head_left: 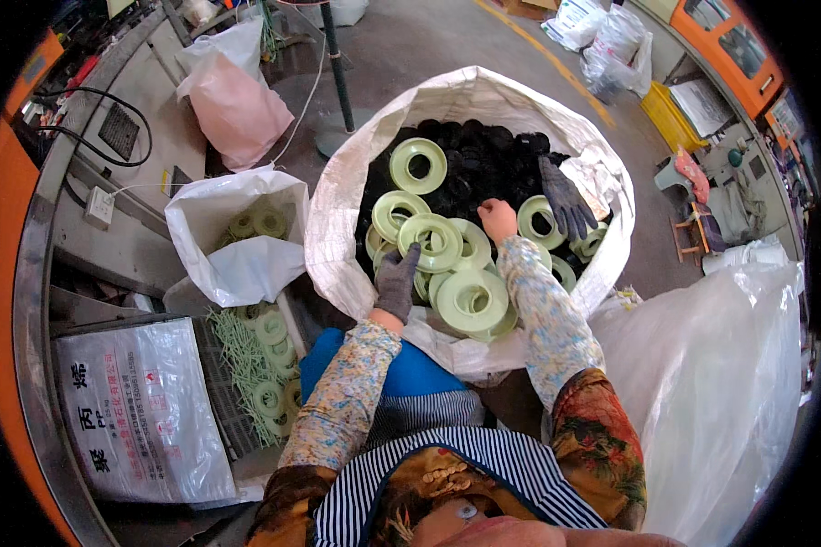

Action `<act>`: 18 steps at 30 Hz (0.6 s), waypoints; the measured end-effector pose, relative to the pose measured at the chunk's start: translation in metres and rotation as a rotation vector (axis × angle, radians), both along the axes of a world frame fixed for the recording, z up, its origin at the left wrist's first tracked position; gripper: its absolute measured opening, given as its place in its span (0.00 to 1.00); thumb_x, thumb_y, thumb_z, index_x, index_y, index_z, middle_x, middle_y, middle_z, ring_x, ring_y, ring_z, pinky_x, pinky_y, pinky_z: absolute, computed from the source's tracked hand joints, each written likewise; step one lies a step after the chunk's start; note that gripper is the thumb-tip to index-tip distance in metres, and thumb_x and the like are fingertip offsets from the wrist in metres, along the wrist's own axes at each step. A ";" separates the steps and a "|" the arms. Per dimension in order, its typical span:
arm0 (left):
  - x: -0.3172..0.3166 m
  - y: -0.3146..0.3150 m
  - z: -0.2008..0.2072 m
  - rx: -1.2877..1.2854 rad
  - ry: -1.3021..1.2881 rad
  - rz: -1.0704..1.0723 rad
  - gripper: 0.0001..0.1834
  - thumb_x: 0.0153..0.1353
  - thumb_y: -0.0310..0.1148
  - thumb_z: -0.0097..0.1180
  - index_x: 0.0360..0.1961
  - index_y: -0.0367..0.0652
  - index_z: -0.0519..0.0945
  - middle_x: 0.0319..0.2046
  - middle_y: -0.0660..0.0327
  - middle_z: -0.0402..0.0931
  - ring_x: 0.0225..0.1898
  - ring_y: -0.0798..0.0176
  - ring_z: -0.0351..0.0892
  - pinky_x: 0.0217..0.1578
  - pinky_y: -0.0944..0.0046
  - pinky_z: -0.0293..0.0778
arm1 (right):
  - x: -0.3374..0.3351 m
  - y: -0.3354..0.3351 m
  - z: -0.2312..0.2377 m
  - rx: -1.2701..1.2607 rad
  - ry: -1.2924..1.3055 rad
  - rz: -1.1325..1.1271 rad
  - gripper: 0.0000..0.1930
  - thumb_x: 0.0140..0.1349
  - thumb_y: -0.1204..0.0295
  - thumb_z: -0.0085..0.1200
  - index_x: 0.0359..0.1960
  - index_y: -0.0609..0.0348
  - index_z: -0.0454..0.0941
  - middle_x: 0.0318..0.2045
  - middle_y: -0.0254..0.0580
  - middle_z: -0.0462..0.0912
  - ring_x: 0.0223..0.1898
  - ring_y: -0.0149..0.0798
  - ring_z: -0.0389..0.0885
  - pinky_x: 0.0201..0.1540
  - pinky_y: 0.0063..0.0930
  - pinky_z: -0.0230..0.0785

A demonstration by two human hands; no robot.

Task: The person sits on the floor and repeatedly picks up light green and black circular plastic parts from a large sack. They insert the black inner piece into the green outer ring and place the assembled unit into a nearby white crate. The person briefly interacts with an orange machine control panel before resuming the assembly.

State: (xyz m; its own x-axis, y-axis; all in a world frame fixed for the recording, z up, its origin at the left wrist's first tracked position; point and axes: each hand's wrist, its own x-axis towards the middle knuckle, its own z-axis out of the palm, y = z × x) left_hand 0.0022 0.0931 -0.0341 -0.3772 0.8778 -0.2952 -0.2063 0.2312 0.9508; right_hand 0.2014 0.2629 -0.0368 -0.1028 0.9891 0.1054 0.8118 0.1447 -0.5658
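My left hand (397, 281), in a dark grey glove with bare fingertips hidden from view, grips a pale green plastic ring (441, 239) by its near left edge. My right hand (498, 220) is bare and curled closed just beyond that ring; what its fingers hold, if anything, is hidden. Both hands are over a big white woven sack (337, 196). Inside it, several more green flanged rings, one of them a larger ring (470, 301) at the near side, lie on a heap of black round parts (483, 150). A loose dark glove (567, 202) rests at the sack's right.
Left of the sack stands a smaller white bag (196, 214) with green rings inside. Below it are more rings (272, 328) beside thin green sprues (237, 365). A translucent plastic bag (702, 374) bulges at the right. Behind is a metal pole (337, 77); a yellow crate (670, 118) stands farther right.
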 end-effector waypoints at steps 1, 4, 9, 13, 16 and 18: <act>-0.005 0.003 -0.008 -0.105 0.166 0.034 0.22 0.60 0.41 0.60 0.47 0.33 0.76 0.41 0.58 0.79 0.40 0.62 0.76 0.43 0.64 0.72 | -0.016 0.011 -0.007 -0.103 -0.089 -0.047 0.17 0.57 0.60 0.58 0.38 0.62 0.82 0.38 0.54 0.81 0.40 0.50 0.79 0.47 0.42 0.73; 0.006 -0.001 0.007 0.101 -0.083 0.214 0.20 0.60 0.37 0.59 0.48 0.32 0.75 0.43 0.55 0.77 0.44 0.61 0.75 0.47 0.61 0.70 | -0.019 0.021 -0.017 -0.290 -0.061 -0.024 0.16 0.50 0.61 0.65 0.35 0.59 0.82 0.46 0.54 0.79 0.43 0.52 0.79 0.46 0.43 0.72; -0.009 -0.039 0.055 0.421 -0.135 0.176 0.16 0.62 0.36 0.58 0.45 0.37 0.71 0.40 0.60 0.74 0.41 0.66 0.75 0.42 0.66 0.73 | -0.025 -0.051 0.064 0.152 0.327 0.271 0.11 0.44 0.73 0.66 0.26 0.58 0.74 0.59 0.50 0.69 0.52 0.53 0.74 0.51 0.41 0.69; 0.000 -0.061 0.103 0.427 -0.531 0.079 0.17 0.63 0.34 0.57 0.49 0.39 0.69 0.43 0.59 0.74 0.44 0.67 0.76 0.43 0.66 0.75 | -0.037 -0.149 0.135 0.303 0.231 0.719 0.12 0.46 0.76 0.63 0.30 0.57 0.72 0.60 0.49 0.68 0.53 0.54 0.71 0.51 0.43 0.68; 0.010 -0.083 0.132 0.428 -0.706 -0.017 0.16 0.64 0.31 0.56 0.50 0.40 0.69 0.45 0.59 0.74 0.47 0.65 0.76 0.46 0.66 0.75 | -0.034 -0.187 0.160 0.349 0.161 0.670 0.16 0.43 0.76 0.64 0.33 0.56 0.72 0.57 0.46 0.69 0.51 0.52 0.72 0.48 0.40 0.70; 0.013 -0.098 0.140 0.490 -0.463 -0.058 0.17 0.63 0.31 0.57 0.50 0.39 0.69 0.45 0.59 0.74 0.47 0.65 0.76 0.46 0.66 0.75 | -0.031 -0.201 0.165 0.402 0.179 0.620 0.24 0.40 0.76 0.66 0.42 0.54 0.73 0.54 0.44 0.71 0.49 0.50 0.74 0.47 0.38 0.72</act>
State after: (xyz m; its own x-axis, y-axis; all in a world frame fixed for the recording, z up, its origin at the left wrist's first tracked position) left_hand 0.0148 -0.0046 0.1055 -0.2555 0.9665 0.0227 -0.6177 -0.1813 0.7653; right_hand 0.1708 0.0615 0.1284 -0.5749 0.6373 0.5131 0.4152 0.7676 -0.4883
